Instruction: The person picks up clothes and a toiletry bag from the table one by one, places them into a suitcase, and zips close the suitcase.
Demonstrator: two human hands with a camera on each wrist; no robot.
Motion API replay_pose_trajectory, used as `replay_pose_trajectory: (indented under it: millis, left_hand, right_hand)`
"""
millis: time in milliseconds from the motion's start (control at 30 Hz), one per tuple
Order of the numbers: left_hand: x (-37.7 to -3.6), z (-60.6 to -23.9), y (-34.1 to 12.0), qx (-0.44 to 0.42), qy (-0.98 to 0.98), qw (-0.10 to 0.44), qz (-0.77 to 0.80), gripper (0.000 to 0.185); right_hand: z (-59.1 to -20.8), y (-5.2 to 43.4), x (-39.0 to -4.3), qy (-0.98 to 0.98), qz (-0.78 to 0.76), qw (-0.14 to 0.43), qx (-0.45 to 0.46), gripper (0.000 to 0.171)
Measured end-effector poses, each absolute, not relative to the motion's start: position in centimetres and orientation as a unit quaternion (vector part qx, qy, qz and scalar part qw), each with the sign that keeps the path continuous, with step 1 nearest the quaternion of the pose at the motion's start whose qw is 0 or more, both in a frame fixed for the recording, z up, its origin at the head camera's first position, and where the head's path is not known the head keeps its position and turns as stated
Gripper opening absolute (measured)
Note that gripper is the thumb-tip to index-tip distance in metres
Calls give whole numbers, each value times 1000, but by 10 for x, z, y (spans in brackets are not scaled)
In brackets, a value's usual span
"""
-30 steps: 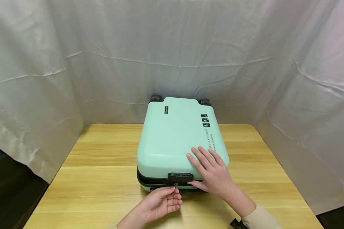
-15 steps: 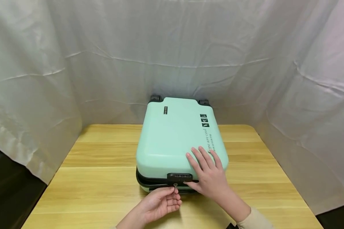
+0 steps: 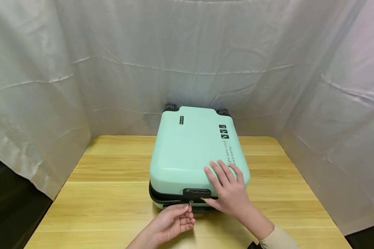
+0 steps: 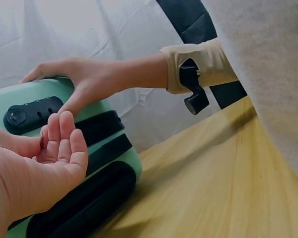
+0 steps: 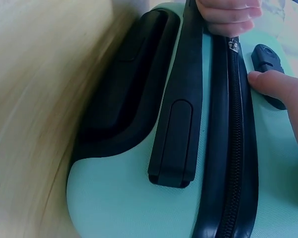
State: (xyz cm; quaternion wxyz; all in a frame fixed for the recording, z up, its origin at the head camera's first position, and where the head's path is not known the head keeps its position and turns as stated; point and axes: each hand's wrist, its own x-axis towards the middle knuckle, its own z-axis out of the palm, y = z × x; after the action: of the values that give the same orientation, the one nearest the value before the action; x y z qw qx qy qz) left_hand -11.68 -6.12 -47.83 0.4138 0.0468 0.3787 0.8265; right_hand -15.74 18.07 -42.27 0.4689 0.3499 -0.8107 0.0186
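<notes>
A mint-green hard-shell suitcase (image 3: 193,148) lies flat, its black zipper (image 5: 234,124) side facing the person. On the left part of that side, the zipper gapes under the lid. My left hand (image 3: 174,221) pinches the zipper pull (image 3: 190,203) between thumb and index finger, below the black combination lock (image 3: 197,193). Spread over the lid's front right corner, my right hand (image 3: 229,188) presses with straight fingers. Its thumb (image 5: 270,82) touches the edge beside the lock. In the left wrist view, the left fingers (image 4: 64,139) hide the pull.
The suitcase stands on a wooden table (image 3: 106,193), with its wheels (image 3: 170,107) toward the grey curtain (image 3: 187,52) behind. A black carry handle (image 5: 176,134) runs along the near side. A black clamp-like piece (image 4: 192,89) is fixed at the right sleeve.
The left hand has shifted very slightly left, and the zipper pull slants more toward it. The right thumb has slid a little left toward the lock; the suitcase has stayed in place.
</notes>
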Motion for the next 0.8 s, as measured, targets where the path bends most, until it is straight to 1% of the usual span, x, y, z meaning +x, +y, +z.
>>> replay_pose_trajectory:
  millis: [167, 400, 667, 800]
  left_hand:
    - [-117, -479, -71, 46, 395, 400, 826, 12]
    - [-117, -479, -79, 48, 400, 396, 825, 15]
    - [-117, -477, -83, 34, 413, 384, 825, 12]
    - [-116, -477, -87, 32, 421, 372, 827, 11]
  right_hand:
    - [-423, 181, -158, -807, 17, 474, 352, 103]
    - [-424, 181, -159, -804, 18, 480, 352, 107]
    - [-424, 180, -160, -800, 16, 485, 354, 104]
    - [-423, 181, -160, -793, 15, 495, 356, 100]
